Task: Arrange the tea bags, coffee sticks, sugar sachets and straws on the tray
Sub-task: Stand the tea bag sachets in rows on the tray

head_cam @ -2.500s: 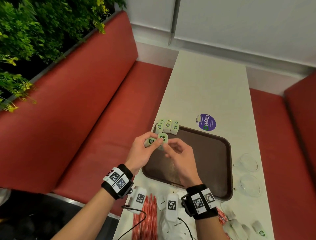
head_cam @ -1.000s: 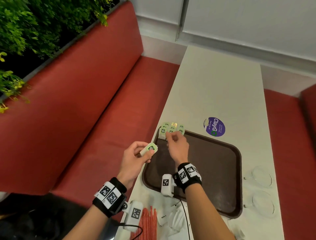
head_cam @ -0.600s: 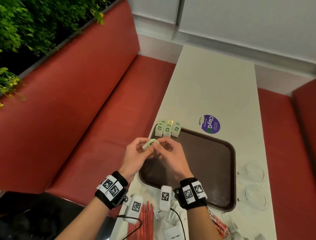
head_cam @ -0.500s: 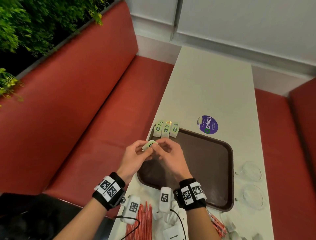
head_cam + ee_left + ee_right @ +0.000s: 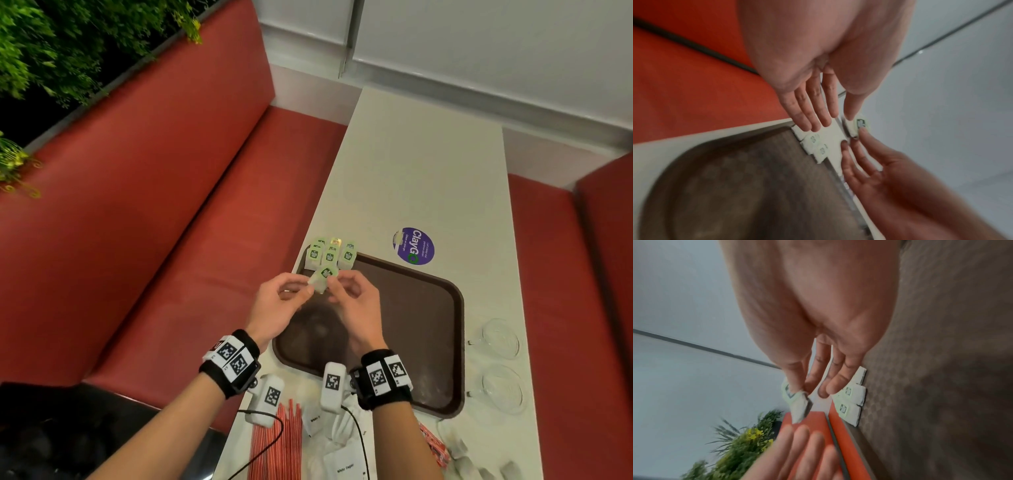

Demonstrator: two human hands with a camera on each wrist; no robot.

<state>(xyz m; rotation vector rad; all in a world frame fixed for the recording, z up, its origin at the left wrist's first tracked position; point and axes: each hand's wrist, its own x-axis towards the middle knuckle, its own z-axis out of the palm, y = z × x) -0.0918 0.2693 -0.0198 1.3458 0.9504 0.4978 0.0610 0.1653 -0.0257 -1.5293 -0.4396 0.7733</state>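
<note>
A green-labelled tea bag (image 5: 324, 276) is held in the air over the far left corner of the brown tray (image 5: 411, 325). My right hand (image 5: 337, 286) pinches it between thumb and forefinger; the right wrist view shows this pinch on the tea bag (image 5: 795, 404). My left hand (image 5: 298, 289) is beside it with fingers straight and only the thumb tip at the bag's edge (image 5: 858, 125). Several tea bags (image 5: 330, 255) lean in a row on the tray's far left rim. Red straws (image 5: 274, 442), white sugar sachets (image 5: 346, 466) and red coffee sticks (image 5: 433, 442) lie on the table near me.
Two glass cups (image 5: 501, 337) stand on the table right of the tray. A purple sticker (image 5: 413, 246) is on the tabletop beyond it. A red bench (image 5: 171, 240) runs along the left, and the table (image 5: 411, 171) stretches to the wall.
My right hand came back from the row of tea bags to the bag my left hand held and has taken hold of it. The left fingers have straightened.
</note>
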